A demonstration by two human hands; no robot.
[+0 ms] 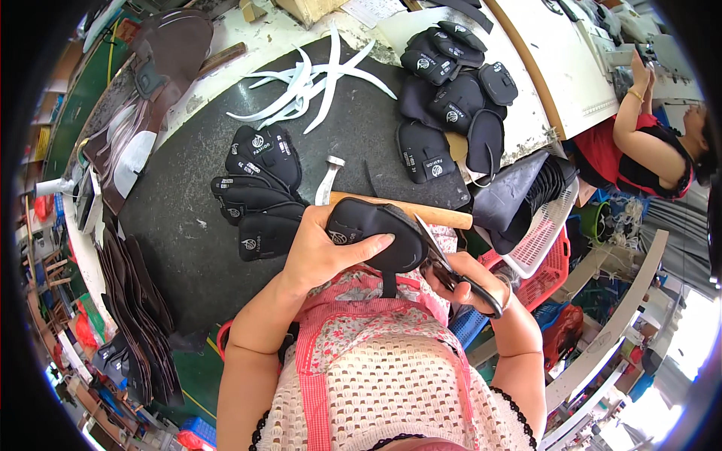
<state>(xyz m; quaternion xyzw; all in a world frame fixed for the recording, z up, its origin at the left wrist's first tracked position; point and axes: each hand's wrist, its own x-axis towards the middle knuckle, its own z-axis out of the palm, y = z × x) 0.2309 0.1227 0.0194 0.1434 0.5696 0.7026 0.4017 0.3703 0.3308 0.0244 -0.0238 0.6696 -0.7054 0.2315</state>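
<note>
My left hand (pixel 320 255) grips a black padded shoe piece (pixel 387 225) with a white print, the thumb flat on its face. Wrapped round the handles of a pair of scissors (pixel 435 249) is my right hand (pixel 474 282). The scissor blades lie along the right edge of that piece; whether they touch it I cannot tell. Just behind my left hand, a hammer (pixel 444 216) with a wooden handle rests on the dark board. Similar black padded pieces (pixel 259 195) lie in a pile left of the hammer, and another pile (pixel 451 105) sits at the far right.
White curved strips (pixel 304 90) lie across the dark work board (pixel 180 203). Dark flat pieces (pixel 139 308) hang at the left edge. To the right stand a white basket (pixel 538 225) with black pieces and a red basket (pixel 553 274). A co-worker (pixel 647 146) is at the far right.
</note>
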